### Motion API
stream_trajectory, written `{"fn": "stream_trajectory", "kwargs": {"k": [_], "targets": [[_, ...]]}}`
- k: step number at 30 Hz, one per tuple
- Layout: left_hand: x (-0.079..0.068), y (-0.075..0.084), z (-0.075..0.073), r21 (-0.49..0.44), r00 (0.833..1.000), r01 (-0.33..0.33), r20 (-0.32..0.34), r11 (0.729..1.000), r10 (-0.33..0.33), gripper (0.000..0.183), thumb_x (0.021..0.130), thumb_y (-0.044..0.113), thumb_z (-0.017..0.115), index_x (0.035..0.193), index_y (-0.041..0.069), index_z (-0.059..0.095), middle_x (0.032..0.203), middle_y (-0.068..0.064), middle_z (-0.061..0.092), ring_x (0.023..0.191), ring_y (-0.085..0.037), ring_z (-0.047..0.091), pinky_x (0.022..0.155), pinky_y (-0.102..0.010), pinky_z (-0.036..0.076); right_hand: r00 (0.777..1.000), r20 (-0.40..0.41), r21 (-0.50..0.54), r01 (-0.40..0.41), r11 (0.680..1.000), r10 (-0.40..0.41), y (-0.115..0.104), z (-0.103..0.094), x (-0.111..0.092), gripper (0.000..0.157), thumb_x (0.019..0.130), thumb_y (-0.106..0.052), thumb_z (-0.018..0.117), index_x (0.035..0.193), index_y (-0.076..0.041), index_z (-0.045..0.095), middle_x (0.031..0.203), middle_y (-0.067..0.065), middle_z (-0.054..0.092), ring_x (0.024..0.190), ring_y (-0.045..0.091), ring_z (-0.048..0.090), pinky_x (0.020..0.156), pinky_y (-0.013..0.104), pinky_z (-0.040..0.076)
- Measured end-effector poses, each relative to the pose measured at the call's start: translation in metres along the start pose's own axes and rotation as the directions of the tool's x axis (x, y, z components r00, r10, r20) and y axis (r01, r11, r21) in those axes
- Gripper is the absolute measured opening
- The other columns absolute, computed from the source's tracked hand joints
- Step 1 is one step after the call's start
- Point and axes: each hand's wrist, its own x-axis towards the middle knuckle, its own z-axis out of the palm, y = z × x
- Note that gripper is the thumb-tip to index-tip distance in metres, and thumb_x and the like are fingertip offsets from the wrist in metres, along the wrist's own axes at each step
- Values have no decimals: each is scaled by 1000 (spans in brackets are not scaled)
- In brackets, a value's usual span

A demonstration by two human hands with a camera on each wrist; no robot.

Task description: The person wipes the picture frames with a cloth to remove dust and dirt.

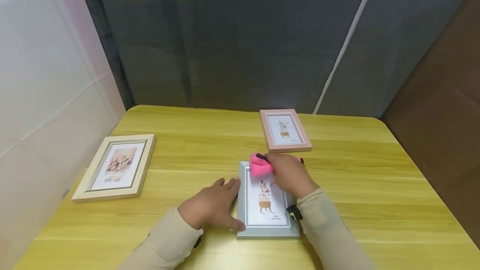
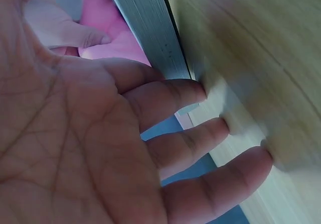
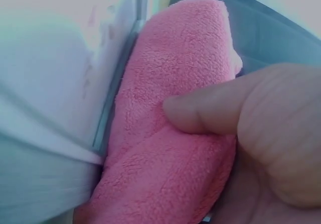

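A light blue-grey picture frame [image 1: 268, 231] lies face up at the front of the table, showing a plant-pot print. My right hand [image 1: 293, 174] grips a folded pink cloth [image 1: 259, 166] at the frame's far end. In the right wrist view the thumb presses into the fuzzy cloth [image 3: 170, 83], which lies against the frame's face. My left hand [image 1: 214, 205] rests at the frame's left side, thumb on its near left corner. The left wrist view shows its fingers [image 2: 215, 191] extended, with fingertips on the tabletop beside the frame's edge [image 2: 150, 28].
A pink picture frame [image 1: 308, 146] lies farther back, just beyond the right hand. At the left of the wooden table [image 1: 375, 186] lies a cream picture frame [image 1: 84, 195]. A dark curtain [image 1: 232, 41] hangs behind, with a white cloth wall [image 1: 48, 66] on the left.
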Motion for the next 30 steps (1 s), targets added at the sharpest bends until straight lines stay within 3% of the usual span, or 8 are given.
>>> {"fn": "stream_trajectory", "kwargs": {"k": [6,12,15,21,26,30], "targets": [[0,-4,2,-4,1000,-1,-3,1000,1,116,67,58,84,154,1,32,156,-15,36,141,-47,29,108,-59,34,1000,18,-7,-17,1000,17,-12,6,3,46,93,-6,68,138,-14,61,122,5,68,108,24,63,101,45,47],[0,-4,2,0,1000,-11,-4,1000,11,114,68,58,83,154,3,33,157,-13,35,140,-48,29,107,-60,35,992,41,38,120,992,-121,-31,9,7,43,96,-5,61,138,-14,60,129,4,65,117,24,62,103,44,46],[0,-3,0,2,1000,-27,-7,1000,27,114,69,58,82,155,4,31,158,-13,33,140,-50,29,107,-60,35,989,43,54,141,989,-143,-36,9,7,43,97,-6,60,138,-17,61,130,2,65,119,24,61,103,44,46],[-1,-2,0,7,1000,-16,0,1000,16,117,68,59,83,155,2,29,159,-14,31,141,-47,28,108,-58,34,996,57,42,68,997,-70,-28,2,4,48,92,-1,65,136,-19,63,128,1,66,115,22,61,102,45,46],[-2,-1,0,-11,1000,-12,-4,1000,12,117,68,58,83,154,1,29,158,-15,33,142,-46,28,109,-59,33,996,53,41,-70,997,67,-4,-6,2,42,93,-7,66,133,-19,64,122,3,66,106,24,60,99,48,47],[-2,0,0,-9,1000,-7,-1,1000,7,117,68,58,83,154,0,29,158,-15,32,142,-46,28,109,-59,33,995,34,73,-95,993,93,11,-11,-1,43,94,-13,66,136,-22,61,125,4,64,106,27,59,101,52,45]]}}
